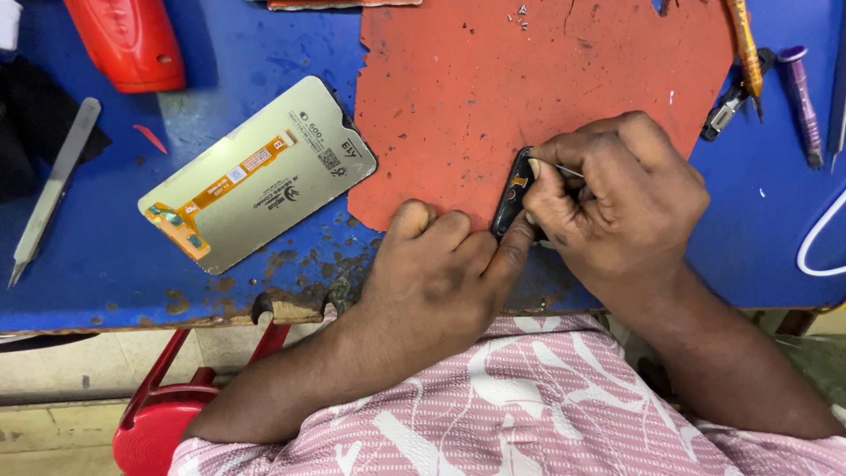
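Note:
My left hand [441, 269] is curled into a fist at the table's near edge, its forefinger pressing a small black phone part [513, 198] against the red mat [493, 97]. My right hand [617, 189] grips the same part from the right and pinches a thin metal pin [568, 169] whose tip meets the part's top. The part stands on edge, with a small orange connector showing on it. Most of it is hidden by my fingers.
A phone screen panel [260, 172] lies face down on the blue table [88, 238] to the left, with an orange flex cable. Metal tweezers [53, 189] lie far left, a red tool [132, 40] top left. Small tools, a purple pen [804, 101] and a white cable [820, 238] lie right.

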